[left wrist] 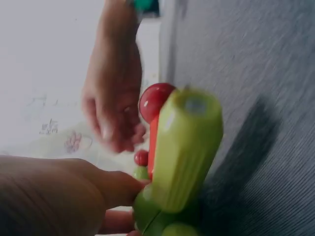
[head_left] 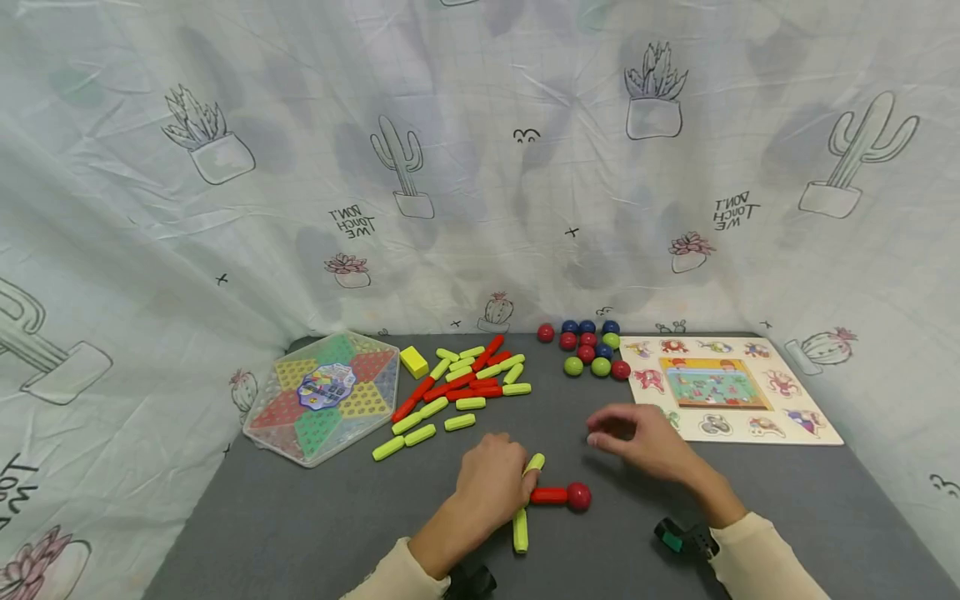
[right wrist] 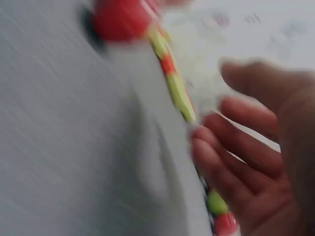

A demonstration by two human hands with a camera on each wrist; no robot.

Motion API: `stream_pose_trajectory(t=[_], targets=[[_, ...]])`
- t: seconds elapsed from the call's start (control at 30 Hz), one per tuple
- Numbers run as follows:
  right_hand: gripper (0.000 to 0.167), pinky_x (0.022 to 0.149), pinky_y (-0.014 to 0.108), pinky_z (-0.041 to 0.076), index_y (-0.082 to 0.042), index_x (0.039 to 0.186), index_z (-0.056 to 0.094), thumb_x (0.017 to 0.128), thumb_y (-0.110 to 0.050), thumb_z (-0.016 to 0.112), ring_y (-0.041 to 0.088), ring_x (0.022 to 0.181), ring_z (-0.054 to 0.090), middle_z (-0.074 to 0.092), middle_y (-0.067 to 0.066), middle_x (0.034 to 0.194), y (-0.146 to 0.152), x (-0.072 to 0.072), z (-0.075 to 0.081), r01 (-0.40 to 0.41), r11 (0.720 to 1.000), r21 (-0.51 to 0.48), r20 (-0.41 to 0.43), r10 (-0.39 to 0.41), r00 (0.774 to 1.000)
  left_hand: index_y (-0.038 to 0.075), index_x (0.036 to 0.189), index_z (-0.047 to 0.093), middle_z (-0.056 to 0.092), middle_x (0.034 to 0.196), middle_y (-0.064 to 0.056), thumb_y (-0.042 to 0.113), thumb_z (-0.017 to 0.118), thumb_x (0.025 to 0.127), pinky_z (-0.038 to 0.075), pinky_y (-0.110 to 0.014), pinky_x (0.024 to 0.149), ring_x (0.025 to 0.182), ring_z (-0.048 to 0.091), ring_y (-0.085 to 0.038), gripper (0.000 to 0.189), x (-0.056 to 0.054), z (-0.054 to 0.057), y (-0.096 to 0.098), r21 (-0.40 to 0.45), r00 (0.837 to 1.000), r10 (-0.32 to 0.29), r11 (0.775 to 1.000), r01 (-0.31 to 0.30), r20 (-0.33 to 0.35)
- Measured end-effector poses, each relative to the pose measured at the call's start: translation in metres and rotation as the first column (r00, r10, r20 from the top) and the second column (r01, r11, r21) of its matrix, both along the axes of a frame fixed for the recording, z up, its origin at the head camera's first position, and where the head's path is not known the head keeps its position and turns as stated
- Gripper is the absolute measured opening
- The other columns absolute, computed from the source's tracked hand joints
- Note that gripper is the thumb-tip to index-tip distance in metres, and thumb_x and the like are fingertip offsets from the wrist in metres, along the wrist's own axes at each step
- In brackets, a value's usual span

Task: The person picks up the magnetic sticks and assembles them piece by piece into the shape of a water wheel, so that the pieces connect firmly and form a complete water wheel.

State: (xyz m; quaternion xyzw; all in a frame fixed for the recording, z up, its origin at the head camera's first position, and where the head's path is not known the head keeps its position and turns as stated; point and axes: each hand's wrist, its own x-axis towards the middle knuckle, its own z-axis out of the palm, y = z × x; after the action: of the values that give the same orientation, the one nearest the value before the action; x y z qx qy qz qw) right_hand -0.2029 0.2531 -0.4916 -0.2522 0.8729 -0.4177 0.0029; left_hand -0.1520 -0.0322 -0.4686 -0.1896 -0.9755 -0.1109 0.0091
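Observation:
My left hand (head_left: 491, 483) pinches a joined piece low over the dark table. In the left wrist view, a green ball (left wrist: 147, 212) lies at the fingertips, with a yellow-green rod (left wrist: 187, 147) sticking out towards the camera. From the same joint a red rod (head_left: 549, 497) runs right to a red ball (head_left: 579, 497). Yellow-green rods (head_left: 521, 532) also point towards the near side and away; the hand covers the joint in the head view. To the right, my right hand (head_left: 648, 442) hovers with loosely bent fingers and holds nothing, apart from the red ball.
Loose red and yellow-green rods (head_left: 460, 422) lie behind the left hand, near a yellow block (head_left: 414, 362). Red, blue and green balls (head_left: 601, 367) cluster at the back. A picture puzzle board (head_left: 795, 421) stands right; a hexagonal game box (head_left: 322, 400) lies left.

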Motion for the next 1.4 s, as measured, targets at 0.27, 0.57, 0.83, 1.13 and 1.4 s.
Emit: stream_pose_trajectory(t=[0.27, 0.57, 0.83, 1.13, 1.4], targets=[[0.032, 0.086, 0.058, 0.064, -0.003, 0.130, 0.078, 0.101, -0.015, 0.081, 0.038, 0.103, 0.079, 0.080, 0.020, 0.120, 0.031, -0.059, 0.003, 0.345, 0.938, 0.019, -0.205, -0.334, 0.920, 0.018, 0.069, 0.067, 0.054, 0.072, 0.002, 0.039, 0.081, 0.099, 0.050, -0.036, 0.055, 0.066, 0.056, -0.015, 0.039, 0.007, -0.004, 0.006, -0.010, 0.999, 0.001, 1.000, 0.000, 0.038], [0.029, 0.087, 0.056, 0.063, -0.005, 0.128, 0.078, 0.101, -0.015, 0.080, 0.035, 0.100, 0.078, 0.080, 0.019, 0.118, 0.039, -0.079, -0.007, 0.324, 0.930, 0.171, -0.143, -0.302, 0.943, 0.016, 0.077, 0.073, 0.052, 0.076, 0.002, 0.034, 0.081, 0.100, 0.047, -0.032, 0.055, 0.064, 0.052, -0.013, 0.031, 0.007, -0.011, 0.004, 0.029, 1.000, -0.017, 0.999, 0.017, -0.001], [0.030, 0.082, 0.031, 0.065, -0.006, 0.129, 0.077, 0.100, -0.014, 0.081, 0.018, 0.097, 0.080, 0.082, 0.009, 0.115, 0.011, -0.029, -0.006, 0.182, 0.983, 0.007, -0.065, -0.181, 0.981, 0.019, 0.087, 0.081, 0.054, 0.079, 0.002, 0.035, 0.082, 0.099, 0.053, -0.033, 0.059, 0.068, 0.055, -0.014, 0.020, 0.005, -0.013, 0.001, 0.019, 0.997, -0.048, 0.999, 0.050, -0.061], [0.024, 0.084, 0.026, 0.064, -0.014, 0.123, 0.078, 0.100, -0.019, 0.083, 0.009, 0.095, 0.079, 0.080, 0.004, 0.113, -0.029, 0.011, -0.018, -0.063, 0.987, -0.147, 0.156, 0.086, 0.984, 0.021, 0.099, 0.085, 0.057, 0.086, 0.003, 0.034, 0.083, 0.099, 0.052, -0.029, 0.062, 0.073, 0.051, -0.012, 0.014, 0.000, -0.018, -0.008, 0.074, 0.977, -0.118, 0.988, 0.132, -0.177], [0.020, 0.076, 0.025, 0.059, -0.022, 0.112, 0.078, 0.095, -0.025, 0.088, 0.006, 0.082, 0.071, 0.076, -0.008, 0.096, -0.030, 0.017, -0.019, -0.118, 0.990, -0.078, 0.136, 0.127, 0.982, 0.017, 0.112, 0.084, 0.066, 0.103, 0.001, 0.036, 0.083, 0.099, 0.059, -0.029, 0.079, 0.090, 0.062, -0.014, 0.023, -0.001, -0.011, -0.020, 0.063, 0.974, -0.191, 0.978, 0.200, -0.122]])
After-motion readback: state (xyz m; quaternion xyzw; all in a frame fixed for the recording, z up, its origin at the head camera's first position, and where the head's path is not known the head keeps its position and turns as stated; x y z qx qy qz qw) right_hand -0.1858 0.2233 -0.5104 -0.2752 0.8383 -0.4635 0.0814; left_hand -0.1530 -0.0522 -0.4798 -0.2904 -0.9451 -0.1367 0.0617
